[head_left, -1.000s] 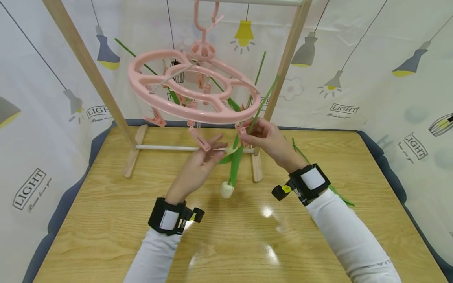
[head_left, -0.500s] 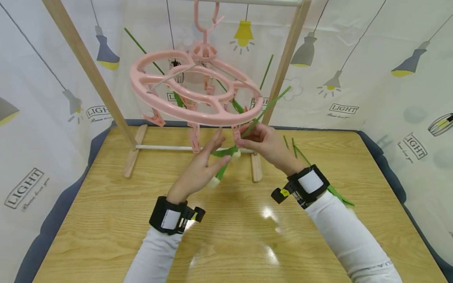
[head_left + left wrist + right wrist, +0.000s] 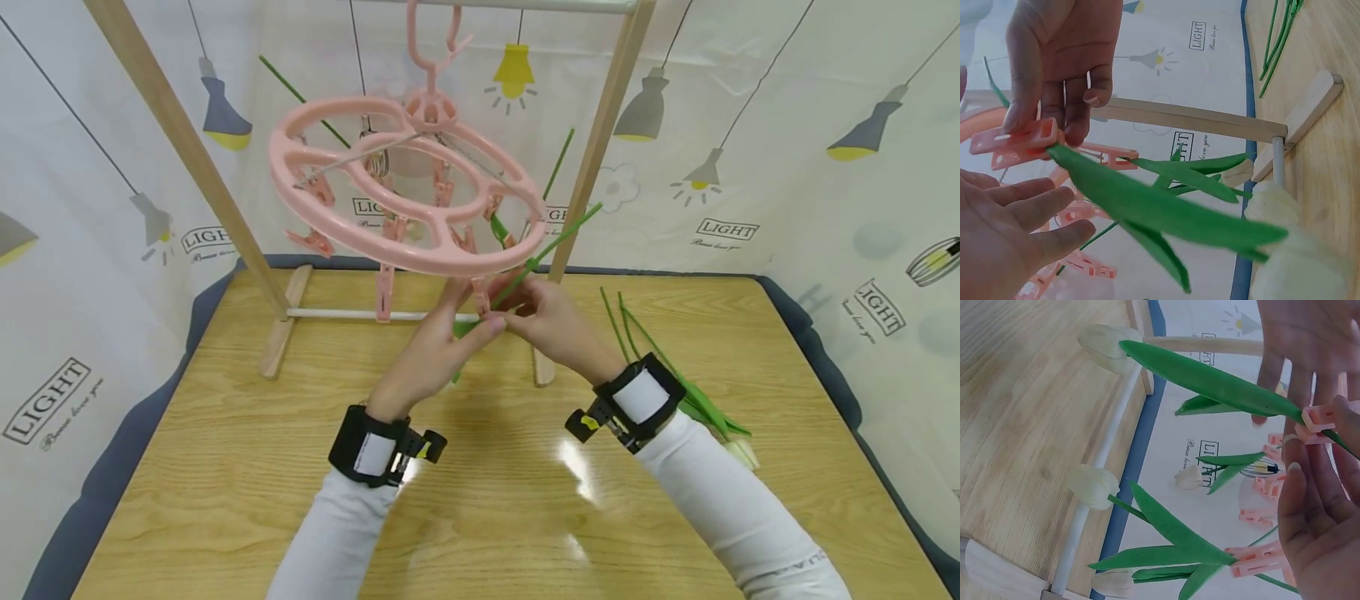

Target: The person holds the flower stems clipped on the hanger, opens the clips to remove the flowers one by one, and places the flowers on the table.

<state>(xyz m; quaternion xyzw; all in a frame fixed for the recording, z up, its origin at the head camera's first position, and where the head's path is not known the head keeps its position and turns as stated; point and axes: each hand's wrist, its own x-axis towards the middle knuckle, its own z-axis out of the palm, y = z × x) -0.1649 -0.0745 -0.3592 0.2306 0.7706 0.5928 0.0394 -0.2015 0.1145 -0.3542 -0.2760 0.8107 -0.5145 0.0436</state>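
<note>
A pink round clip hanger (image 3: 457, 262) hangs tilted in front of both hands. My right hand (image 3: 558, 329) pinches one of its pink clips (image 3: 1022, 140) between thumb and fingers. That clip sits on the green stem of a white tulip (image 3: 1204, 378), whose bloom points down and whose stem slants up right past the ring. My left hand (image 3: 423, 346) is beside the clip, its fingers straight behind the leaves in the left wrist view and its thumb tip close to the right thumb. The tulip's bloom is mostly hidden by the left hand in the head view.
Other tulips (image 3: 1172, 550) hang head-down from the hanger's clips. A wooden stand (image 3: 603, 133) with a white lower bar (image 3: 337, 313) frames the hanger. Several more tulips (image 3: 701, 404) lie on the table at right, partly under the right forearm.
The left hand has moved right and up to the clip, close to the right hand. The right hand has shifted slightly left and down with the clip and tulip. The ring has turned and tilted a little.
</note>
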